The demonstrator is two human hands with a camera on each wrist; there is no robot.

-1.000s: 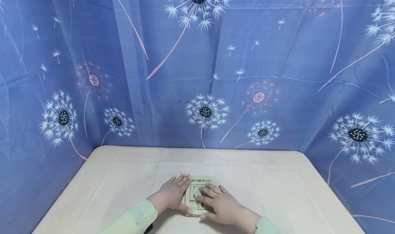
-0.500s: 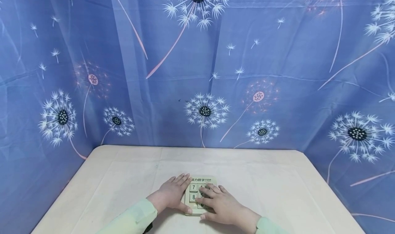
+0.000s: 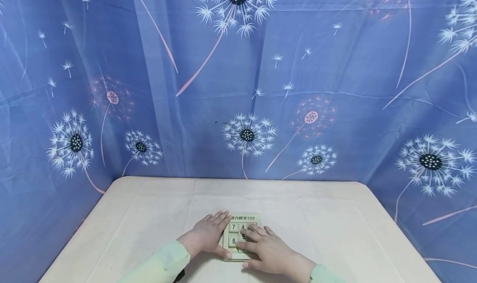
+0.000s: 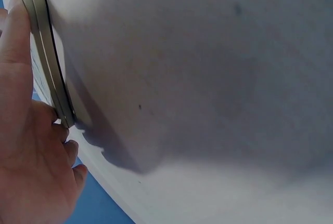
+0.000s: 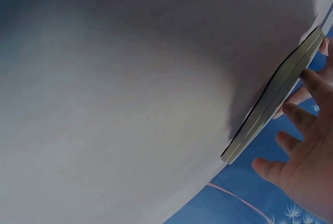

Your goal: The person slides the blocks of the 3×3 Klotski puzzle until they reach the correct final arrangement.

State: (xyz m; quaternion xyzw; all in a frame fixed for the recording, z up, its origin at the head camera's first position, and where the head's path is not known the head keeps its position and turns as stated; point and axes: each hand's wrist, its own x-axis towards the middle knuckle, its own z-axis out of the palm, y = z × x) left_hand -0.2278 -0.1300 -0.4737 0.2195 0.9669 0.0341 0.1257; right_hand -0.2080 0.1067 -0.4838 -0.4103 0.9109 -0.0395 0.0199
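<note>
A pale green number sliding puzzle (image 3: 240, 257) lies flat on the table. My left hand (image 3: 207, 235) holds its left side, thumb at the near corner and fingers at the far one. In the left wrist view that thumb lies against the puzzle's edge (image 4: 50, 57). My right hand (image 3: 269, 250) reaches over the right half with fingers spread, a fingertip touching the 8 tile (image 3: 232, 241). Above the 8, a gap separates it from the 7 tile (image 3: 233, 227). The 4 tile (image 3: 243, 227) shows; the right-hand tiles are mostly hidden under my fingers.
A cream cloth covers the table (image 3: 320, 208). Blue curtains (image 3: 193, 142) with dandelion prints hang behind it and along both sides.
The 8 tile has slid toward me, away from the 7. A right fingertip moved slightly nearer with it and now covers the 6. My left hand has stayed put.
</note>
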